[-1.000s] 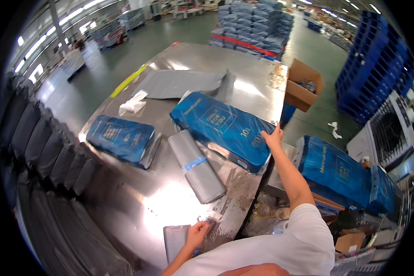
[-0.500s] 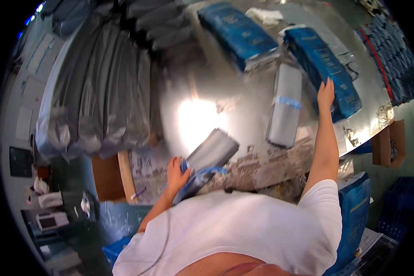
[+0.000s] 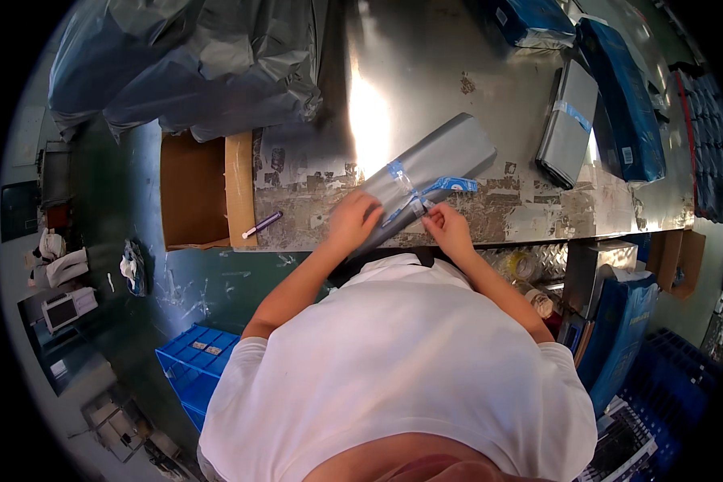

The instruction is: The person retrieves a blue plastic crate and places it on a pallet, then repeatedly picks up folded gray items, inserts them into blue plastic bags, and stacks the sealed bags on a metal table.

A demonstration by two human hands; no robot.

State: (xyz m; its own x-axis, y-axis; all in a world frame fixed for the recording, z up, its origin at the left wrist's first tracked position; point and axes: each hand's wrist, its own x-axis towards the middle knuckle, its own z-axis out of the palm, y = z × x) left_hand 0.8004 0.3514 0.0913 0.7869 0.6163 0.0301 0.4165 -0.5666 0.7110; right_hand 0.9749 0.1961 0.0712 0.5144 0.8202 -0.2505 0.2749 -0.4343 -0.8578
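A folded bundle of grey plastic bags (image 3: 450, 154) lies aslant at the table's near edge, its lower end against my body. A band of clear and blue tape (image 3: 406, 178) crosses it, and a loose blue strip (image 3: 455, 185) sticks out to the right. My left hand (image 3: 357, 217) grips the bundle's left side, fingers curled beside the band. With thumb and fingers pinched together, my right hand (image 3: 450, 228) holds the tape end at the bundle's right edge. A second banded grey bundle (image 3: 570, 120) lies farther right, apart from both hands.
Blue packages (image 3: 625, 104) lie at the table's far right. Large grey bagged goods (image 3: 193, 64) fill the far left, above an open cardboard box (image 3: 193, 193). A purple-and-white pen (image 3: 263, 224) rests near the left front edge. Blue crates (image 3: 201, 361) stand on the floor.
My right hand has left the blue package at the right and come to the bundle beside my left hand. The view has shifted toward the table's front edge.
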